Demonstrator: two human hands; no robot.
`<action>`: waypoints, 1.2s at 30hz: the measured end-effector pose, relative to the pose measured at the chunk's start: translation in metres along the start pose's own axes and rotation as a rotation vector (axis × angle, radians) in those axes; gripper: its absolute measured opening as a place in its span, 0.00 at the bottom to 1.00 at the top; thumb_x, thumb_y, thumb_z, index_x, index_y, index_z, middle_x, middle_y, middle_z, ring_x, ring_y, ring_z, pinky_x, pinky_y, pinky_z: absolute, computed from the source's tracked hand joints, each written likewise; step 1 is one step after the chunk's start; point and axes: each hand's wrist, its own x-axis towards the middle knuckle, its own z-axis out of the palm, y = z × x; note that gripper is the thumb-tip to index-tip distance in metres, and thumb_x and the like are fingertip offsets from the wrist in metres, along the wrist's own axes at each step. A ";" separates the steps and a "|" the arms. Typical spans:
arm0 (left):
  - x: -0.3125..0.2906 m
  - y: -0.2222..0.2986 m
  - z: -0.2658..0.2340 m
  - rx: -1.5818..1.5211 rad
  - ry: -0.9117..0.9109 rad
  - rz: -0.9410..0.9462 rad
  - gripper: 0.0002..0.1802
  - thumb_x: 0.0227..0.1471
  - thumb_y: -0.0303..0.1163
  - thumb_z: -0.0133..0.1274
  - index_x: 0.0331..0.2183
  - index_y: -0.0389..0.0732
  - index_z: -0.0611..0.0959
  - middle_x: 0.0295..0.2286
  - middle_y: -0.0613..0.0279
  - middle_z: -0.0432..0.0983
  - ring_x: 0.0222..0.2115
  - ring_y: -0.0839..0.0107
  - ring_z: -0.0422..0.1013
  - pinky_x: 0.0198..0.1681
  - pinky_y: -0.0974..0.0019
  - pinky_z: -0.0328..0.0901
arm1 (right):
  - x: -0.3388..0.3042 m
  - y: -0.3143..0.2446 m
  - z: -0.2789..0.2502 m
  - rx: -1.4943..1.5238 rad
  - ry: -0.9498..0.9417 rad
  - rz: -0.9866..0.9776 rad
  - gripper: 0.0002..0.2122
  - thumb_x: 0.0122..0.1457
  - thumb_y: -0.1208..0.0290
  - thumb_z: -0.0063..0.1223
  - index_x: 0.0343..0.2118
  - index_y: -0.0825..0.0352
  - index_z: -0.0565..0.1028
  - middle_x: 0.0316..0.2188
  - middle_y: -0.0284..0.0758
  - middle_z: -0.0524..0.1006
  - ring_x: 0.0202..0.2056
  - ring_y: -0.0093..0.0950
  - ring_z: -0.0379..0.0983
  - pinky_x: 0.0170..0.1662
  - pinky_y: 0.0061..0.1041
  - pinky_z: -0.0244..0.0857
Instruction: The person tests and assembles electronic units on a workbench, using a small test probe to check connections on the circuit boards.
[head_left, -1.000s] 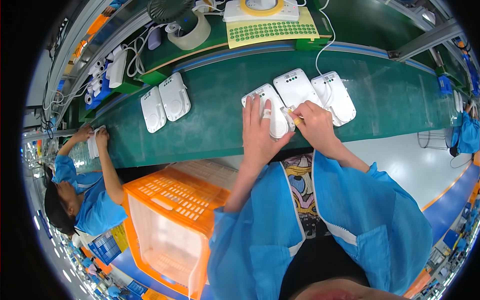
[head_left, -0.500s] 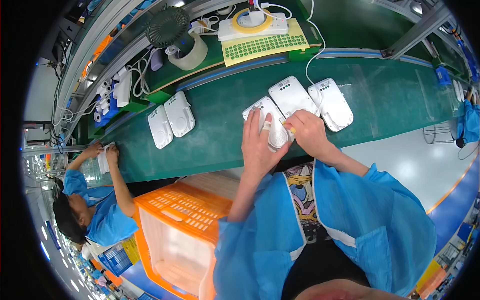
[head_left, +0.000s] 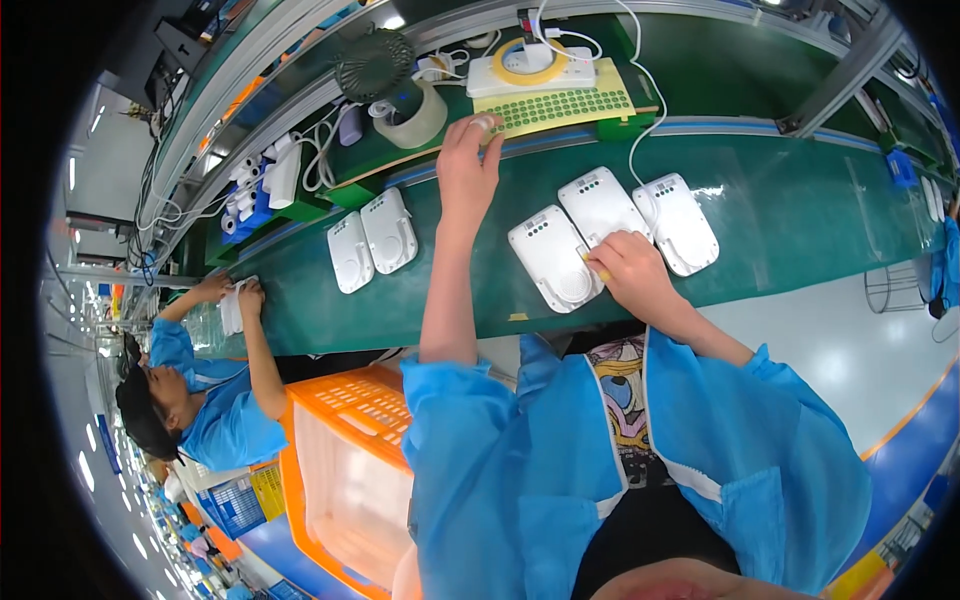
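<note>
My left hand (head_left: 467, 165) reaches over the back of the bench, thumb and forefinger closed at the near left corner of a yellow sheet of round green stickers (head_left: 560, 112). A pale wrap covers one of its fingertips. My right hand (head_left: 635, 268) has its fingers pinched together at the right edge of a white device (head_left: 550, 250) with a round speaker-like disc; what they hold, if anything, is hidden. Yellow shows at those fingertips. A second white device (head_left: 597, 200) lies behind that hand, partly covered by it. A third white device (head_left: 683, 228), beside a white cable, lies to the right.
Two similar white devices (head_left: 388, 232) lie left on the green bench (head_left: 470, 290). A power strip (head_left: 490, 75), tape rolls (head_left: 415, 118) and a fan (head_left: 375, 65) occupy the shelf. An orange crate (head_left: 350, 400) stands below. At far left, a co-worker (head_left: 215, 390) handles white items.
My left hand has left the near white device and moved up and left to the sticker sheet, uncovering the device's disc. My right hand stays at its edge. The view has shifted slightly.
</note>
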 end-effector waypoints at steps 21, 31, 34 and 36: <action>0.000 -0.032 0.001 0.065 -0.021 -0.049 0.10 0.47 0.17 0.66 0.34 0.35 0.86 0.33 0.52 0.83 0.34 0.54 0.79 0.40 0.60 0.73 | -0.003 -0.019 -0.011 -0.127 -0.139 0.003 0.08 0.52 0.79 0.60 0.37 0.66 0.81 0.32 0.36 0.77 0.35 0.37 0.76 0.39 0.36 0.71; -0.070 0.012 -0.004 -0.290 -0.371 -0.453 0.06 0.52 0.24 0.62 0.33 0.34 0.86 0.34 0.51 0.81 0.36 0.56 0.77 0.41 0.59 0.72 | -0.007 -0.022 -0.028 -0.092 -0.271 0.128 0.16 0.51 0.84 0.56 0.45 0.70 0.80 0.37 0.41 0.79 0.38 0.40 0.80 0.36 0.34 0.77; -0.087 0.017 0.002 -0.228 -0.396 -0.382 0.06 0.53 0.25 0.60 0.33 0.33 0.85 0.36 0.50 0.80 0.39 0.53 0.76 0.44 0.56 0.71 | -0.009 -0.023 -0.025 -0.035 -0.257 0.119 0.15 0.54 0.82 0.58 0.46 0.71 0.79 0.38 0.42 0.79 0.39 0.41 0.80 0.37 0.34 0.77; -0.090 0.020 0.006 -0.240 -0.405 -0.424 0.05 0.53 0.25 0.60 0.33 0.32 0.84 0.37 0.48 0.79 0.41 0.51 0.75 0.46 0.54 0.70 | -0.009 -0.025 -0.025 0.045 -0.233 0.134 0.17 0.56 0.76 0.63 0.49 0.71 0.78 0.40 0.42 0.77 0.40 0.42 0.78 0.40 0.36 0.76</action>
